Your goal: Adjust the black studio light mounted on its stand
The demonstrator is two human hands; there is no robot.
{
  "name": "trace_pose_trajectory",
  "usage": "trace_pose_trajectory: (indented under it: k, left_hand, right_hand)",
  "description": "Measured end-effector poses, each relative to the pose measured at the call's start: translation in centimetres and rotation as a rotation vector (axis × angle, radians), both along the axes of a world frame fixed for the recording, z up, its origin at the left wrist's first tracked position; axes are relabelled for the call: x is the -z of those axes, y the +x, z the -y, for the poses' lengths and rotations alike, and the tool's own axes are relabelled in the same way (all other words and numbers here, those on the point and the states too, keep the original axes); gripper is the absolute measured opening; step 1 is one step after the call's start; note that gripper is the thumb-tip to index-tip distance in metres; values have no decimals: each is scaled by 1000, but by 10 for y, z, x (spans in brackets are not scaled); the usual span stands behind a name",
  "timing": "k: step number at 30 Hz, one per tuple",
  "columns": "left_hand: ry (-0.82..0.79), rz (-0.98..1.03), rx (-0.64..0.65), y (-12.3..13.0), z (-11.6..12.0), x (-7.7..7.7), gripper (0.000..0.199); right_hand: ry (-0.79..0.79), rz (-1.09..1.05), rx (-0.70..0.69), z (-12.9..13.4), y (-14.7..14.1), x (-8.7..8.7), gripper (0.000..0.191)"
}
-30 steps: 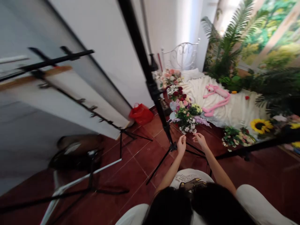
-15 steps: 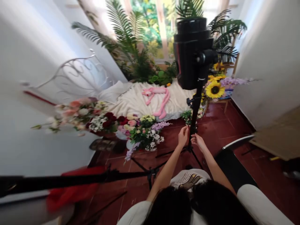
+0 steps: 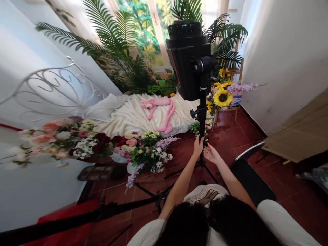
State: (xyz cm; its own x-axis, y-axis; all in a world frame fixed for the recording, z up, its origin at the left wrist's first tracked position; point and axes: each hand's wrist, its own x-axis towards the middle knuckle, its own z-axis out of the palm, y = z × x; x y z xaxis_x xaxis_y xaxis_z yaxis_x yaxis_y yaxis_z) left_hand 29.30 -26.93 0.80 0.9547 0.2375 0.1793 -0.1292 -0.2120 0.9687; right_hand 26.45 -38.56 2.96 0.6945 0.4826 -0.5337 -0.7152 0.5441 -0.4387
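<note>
A black studio light [image 3: 187, 61] tops a black light stand [image 3: 202, 118] in front of me. My left hand [image 3: 198, 147] is closed around the stand's pole, low down and below the upper clamp. On the pole's right side, my right hand [image 3: 211, 153] has its fingers curled at a small black knob [image 3: 205, 141]. Its fingertips partly hide the contact there. The upper clamp [image 3: 195, 113] sticks out to the left, higher on the pole. The stand's legs spread over the floor beneath my hands.
Bunches of artificial flowers [image 3: 148, 150] stand left of the pole. Behind lies a white blanket [image 3: 120, 116] with a pink plush toy [image 3: 166, 116]. Another black stand [image 3: 102, 212] slants across the lower left. A black chair [image 3: 252, 181] is at my right, sunflowers [image 3: 222, 97] beyond.
The view has shifted, so the light and stand sit further left in it. My left hand has come from beside the pole to grip it; my right hand stays at its right side.
</note>
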Motion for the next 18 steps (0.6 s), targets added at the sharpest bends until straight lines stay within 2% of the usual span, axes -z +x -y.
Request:
trace_pose_trajectory:
  k: [3, 5, 7, 12, 18]
  left_hand:
    - [-6, -25, 1, 0, 0, -1, 39]
    - [-13, -24, -23, 0, 1, -1, 39]
    - [-22, -13, -43, 1, 2, 0, 39]
    - [-34, 0, -45, 3, 5, 6, 40]
    - [-36, -12, -50, 2, 5, 9, 42]
  right_hand:
    - [110, -25, 40, 0, 4, -1, 27]
    - [126, -4, 41, 2, 8, 1, 21]
    - [64, 42, 41, 2, 11, 5, 16]
    - [-223, 162, 43, 2, 15, 7, 15]
    - [-356, 296, -163, 14, 17, -2, 24]
